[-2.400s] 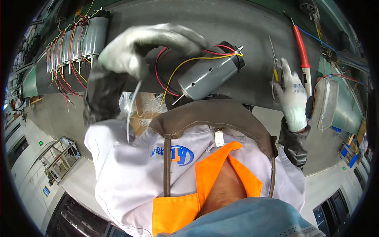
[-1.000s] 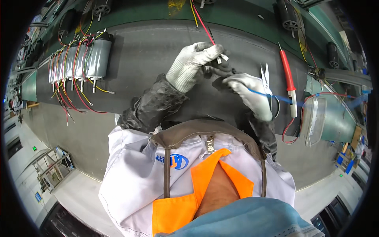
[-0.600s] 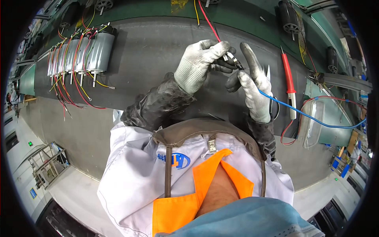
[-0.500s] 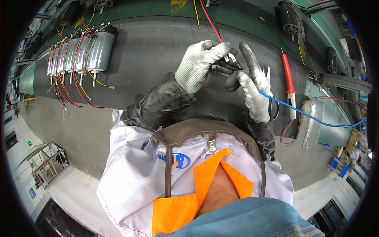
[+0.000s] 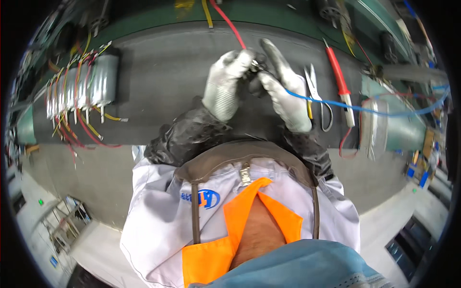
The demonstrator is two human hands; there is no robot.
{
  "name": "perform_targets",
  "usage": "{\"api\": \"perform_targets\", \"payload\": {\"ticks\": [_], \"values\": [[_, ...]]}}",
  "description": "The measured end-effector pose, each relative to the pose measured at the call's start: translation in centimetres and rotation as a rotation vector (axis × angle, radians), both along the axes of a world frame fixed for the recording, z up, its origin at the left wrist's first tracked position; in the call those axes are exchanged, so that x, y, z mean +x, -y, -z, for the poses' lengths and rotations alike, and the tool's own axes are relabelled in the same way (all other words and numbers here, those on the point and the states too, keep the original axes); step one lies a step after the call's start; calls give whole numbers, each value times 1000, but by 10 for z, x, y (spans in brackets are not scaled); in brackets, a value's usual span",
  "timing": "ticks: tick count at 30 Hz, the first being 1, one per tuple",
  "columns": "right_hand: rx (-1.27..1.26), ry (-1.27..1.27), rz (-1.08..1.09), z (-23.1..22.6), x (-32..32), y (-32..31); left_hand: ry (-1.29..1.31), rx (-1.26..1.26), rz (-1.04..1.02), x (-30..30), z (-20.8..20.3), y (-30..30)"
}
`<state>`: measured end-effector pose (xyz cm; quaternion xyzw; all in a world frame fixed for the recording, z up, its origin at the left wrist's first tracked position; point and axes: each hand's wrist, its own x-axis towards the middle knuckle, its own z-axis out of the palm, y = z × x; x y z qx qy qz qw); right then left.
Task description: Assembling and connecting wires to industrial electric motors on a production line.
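Note:
My left hand [image 5: 224, 84], in a white and dark grey coated glove, pinches the end of a red wire [image 5: 229, 26] that runs in from the far edge. Small pale and metallic parts [image 5: 256, 64] show at its fingertips, too blurred to name. Against them is my right hand [image 5: 286, 93], gloved alike, with thumb and fingers bent together and one finger raised. A blue cable [image 5: 345, 104] leads out of the right hand towards the far right. What the right fingers hold is hidden. Scissors [image 5: 312, 84] lie just right of that hand, blades pointing away.
Several silver motors [image 5: 103, 79] with coloured leads stand in a row at the left of the dark mat [image 5: 158, 62]. Right of the scissors lies a red-handled pen-shaped tool [image 5: 338, 72], like a soldering iron. Beyond it is a clear plastic tray [image 5: 374, 129]. More dark motors [image 5: 331, 12] sit along the far side.
The view has shifted, so bench things sit further left. My hands have drawn closer together at the fingertips. The scissors, mostly hidden behind my right hand before, now show fully.

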<state>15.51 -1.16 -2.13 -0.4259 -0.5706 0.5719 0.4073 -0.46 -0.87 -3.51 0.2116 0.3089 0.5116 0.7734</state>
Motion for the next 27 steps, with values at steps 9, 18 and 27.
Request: {"api": "perform_targets", "payload": {"ticks": [9, 18, 27], "values": [[190, 1464, 333, 25, 220, 20, 23, 20, -191, -28, 30, -22], [18, 247, 111, 2, 131, -65, 90, -10, -160, -27, 24, -11], [47, 801, -143, 8, 56, -159, 39, 124, -151, -35, 23, -9]]}}
